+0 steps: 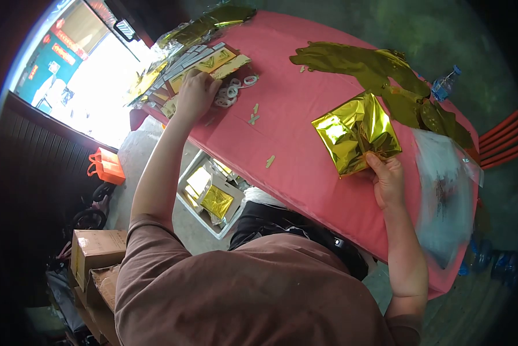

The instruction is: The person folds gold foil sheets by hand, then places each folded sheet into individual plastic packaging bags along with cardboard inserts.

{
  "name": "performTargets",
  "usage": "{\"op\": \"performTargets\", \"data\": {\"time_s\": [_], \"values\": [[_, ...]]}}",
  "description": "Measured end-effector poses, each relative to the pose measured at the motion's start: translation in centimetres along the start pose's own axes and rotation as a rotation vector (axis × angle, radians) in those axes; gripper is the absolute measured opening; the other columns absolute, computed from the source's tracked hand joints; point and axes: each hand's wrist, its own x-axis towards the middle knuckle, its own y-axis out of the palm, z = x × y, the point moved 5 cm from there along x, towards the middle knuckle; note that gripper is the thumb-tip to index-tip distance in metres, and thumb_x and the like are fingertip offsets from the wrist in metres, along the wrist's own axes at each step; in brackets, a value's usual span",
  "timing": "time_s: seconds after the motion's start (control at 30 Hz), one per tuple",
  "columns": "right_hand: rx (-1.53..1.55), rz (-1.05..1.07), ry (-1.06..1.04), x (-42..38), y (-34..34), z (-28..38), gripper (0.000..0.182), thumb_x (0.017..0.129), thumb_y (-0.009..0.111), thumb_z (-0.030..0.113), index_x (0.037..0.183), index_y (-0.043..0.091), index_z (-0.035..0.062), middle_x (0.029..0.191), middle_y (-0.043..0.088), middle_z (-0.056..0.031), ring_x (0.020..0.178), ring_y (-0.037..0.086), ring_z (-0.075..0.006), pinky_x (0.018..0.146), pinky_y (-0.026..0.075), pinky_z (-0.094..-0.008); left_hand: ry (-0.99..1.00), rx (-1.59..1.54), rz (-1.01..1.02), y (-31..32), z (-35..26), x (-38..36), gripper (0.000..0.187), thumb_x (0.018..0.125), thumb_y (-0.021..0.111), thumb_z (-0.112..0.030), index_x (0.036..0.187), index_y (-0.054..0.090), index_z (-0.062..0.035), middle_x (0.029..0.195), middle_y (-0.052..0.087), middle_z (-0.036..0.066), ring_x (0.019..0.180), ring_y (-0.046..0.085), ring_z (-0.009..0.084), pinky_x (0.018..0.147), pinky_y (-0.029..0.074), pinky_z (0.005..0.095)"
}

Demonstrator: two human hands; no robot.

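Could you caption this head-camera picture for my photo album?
Right hand holds a folded gold foil sheet while left hand reaches into packets on a pink table.

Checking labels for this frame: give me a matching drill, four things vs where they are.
Things:
1. foil square
2. cards
3. bottle
4. orange bag

Places:
A. on the floor beside the table, by the window
B. held by the right hand
C. at the table's far edge, past the loose gold foil
D. under the left hand

Pairs: 1-B, 2-D, 3-C, 4-A
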Motion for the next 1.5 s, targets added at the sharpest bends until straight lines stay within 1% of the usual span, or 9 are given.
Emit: {"op": "performTargets", "data": {"time_s": [0.1, 0.4, 0.57, 0.67, 0.73, 0.93, 1.03, 1.27, 1.5], "values": [[-0.025, -0.022, -0.07, 0.4, -0.6, -0.5, 0.018, 0.086, 0.06, 0.009, 0.102, 0.059, 0.0015, 0.092, 0.065, -0.0087, 0.079, 0.065, -0.0165, 0.068, 0.057, -0.0321, -0.089, -0.04, 0.102, -0.2, -0.3, -0.1, 0.019, 0.075, 0.067, -0.02, 0.077, 0.06, -0.0014, 0.09, 0.057, 0.016, 0.091, 0.055, 0.0323, 0.081, 0.043, 0.0389], [-0.005, 0.018, -0.005, 0.0, -0.6, -0.2, 0.017, 0.085, 0.061, 0.009, 0.101, 0.06, 0.0033, 0.091, 0.065, -0.0069, 0.078, 0.064, -0.0155, 0.064, 0.056, -0.0299, -0.072, -0.134, -0.105, -3.1, 0.6, 1.7, 0.018, 0.076, 0.067, -0.018, 0.085, 0.062, -0.0027, 0.084, 0.063, 0.013, 0.08, 0.061, 0.0281, 0.072, 0.047, 0.0371], [0.057, -0.032, -0.076, -0.1, -0.8, 1.2, 0.017, 0.086, 0.06, 0.009, 0.102, 0.059, 0.0036, 0.092, 0.065, -0.0057, 0.079, 0.063, -0.0143, 0.066, 0.055, -0.029, 0.008, -0.376, -0.571, -10.4, -2.5, 3.1, 0.019, 0.083, 0.065, -0.021, 0.091, 0.062, -0.0036, 0.074, 0.064, 0.006, 0.069, 0.06, 0.0122, 0.064, 0.046, 0.0252], [0.134, -0.021, -0.134, 0.0, -1.5, 2.6, 0.021, 0.086, 0.057, 0.007, 0.107, 0.057, 0.0033, 0.097, 0.064, -0.0053, 0.083, 0.063, -0.0134, 0.074, 0.053, -0.0275, 0.021, -0.701, -0.484, -10.5, -3.8, 3.7, 0.023, 0.081, 0.065, -0.02, 0.097, 0.058, -0.0044, 0.079, 0.062, 0.007, 0.071, 0.059, 0.0124, 0.062, 0.046, 0.0264], [0.274, 0.232, -0.175, -0.9, -0.4, 4.3, 0.026, 0.087, 0.055, 0.004, 0.113, 0.054, 0.0031, 0.103, 0.063, -0.0063, 0.09, 0.061, -0.0144, 0.08, 0.05, -0.0276, -0.027, -0.521, -0.386, -8.5, -5.6, 3.2, 0.028, 0.079, 0.065, -0.021, 0.099, 0.056, -0.0034, 0.08, 0.062, 0.007, 0.071, 0.058, 0.012, 0.062, 0.046, 0.0265], [0.244, 0.285, -0.044, -0.8, -1.1, 2.6, 0.031, 0.086, 0.056, 0.005, 0.117, 0.052, 0.0022, 0.111, 0.06, -0.0074, 0.099, 0.058, -0.0158, 0.086, 0.047, -0.0296, -0.314, -0.689, 0.393, 3.4, -10.9, -3.9, 0.027, 0.082, 0.056, -0.024, 0.101, 0.056, -0.0045, 0.077, 0.063, 0.011, 0.07, 0.062, 0.0207, 0.062, 0.048, 0.0346], [0.197, 0.281, -0.012, -0.7, -1.1, 2.3, 0.031, 0.086, 0.056, 0.005, 0.117, 0.053, 0.0022, 0.109, 0.061, -0.0071, 0.097, 0.059, -0.0158, 0.085, 0.048, -0.0293, 0.039, -0.235, 0.378, 4.1, -12.1, -4.6, 0.023, 0.082, 0.06, -0.025, 0.096, 0.058, -0.0066, 0.073, 0.063, 0.01, 0.068, 0.064, 0.0249, 0.061, 0.049, 0.0354], [0.226, 0.224, -0.054, -0.4, -0.6, 3.1, 0.028, 0.087, 0.055, 0.006, 0.115, 0.053, 0.0028, 0.107, 0.062, -0.0073, 0.095, 0.061, -0.0159, 0.082, 0.051, -0.0299, 0.136, 0.236, 0.206, 6.5, -5.2, 1.9, 0.02, 0.083, 0.054, -0.025, 0.09, 0.064, -0.009, 0.092, 0.063, 0.011, 0.089, 0.062, 0.0285, 0.073, 0.05, 0.0411], [0.191, 0.073, -0.047, 0.0, -2.1, 2.7, 0.024, 0.088, 0.054, 0.007, 0.112, 0.054, 0.0031, 0.106, 0.062, -0.0063, 0.091, 0.062, -0.0138, 0.076, 0.053, -0.0267, 0.182, 0.273, 0.312, 9.1, -4.5, 3.2, 0.02, 0.083, 0.052, -0.023, 0.087, 0.064, -0.0071, 0.092, 0.061, 0.012, 0.093, 0.059, 0.0276, 0.076, 0.05, 0.0398]]}}
